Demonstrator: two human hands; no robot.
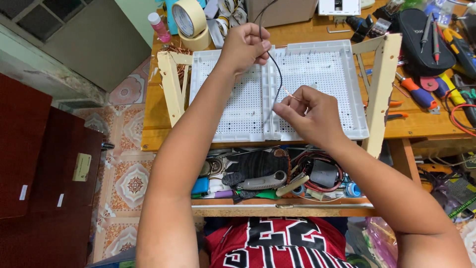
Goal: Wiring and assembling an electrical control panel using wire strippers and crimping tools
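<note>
At the upper left of the frame, rolls of tape stood clear of the work. At centre top, the left hand pinched a black wire, keeping it taut above the white tray. Right of centre, the right hand gripped the wire's bare end. Tools lay at far right.

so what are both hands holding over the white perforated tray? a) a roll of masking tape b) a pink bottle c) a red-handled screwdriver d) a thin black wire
d, the left hand pinches a thin black wire that curves down to the right hand, which grips its bare end above the white perforated tray.
</note>
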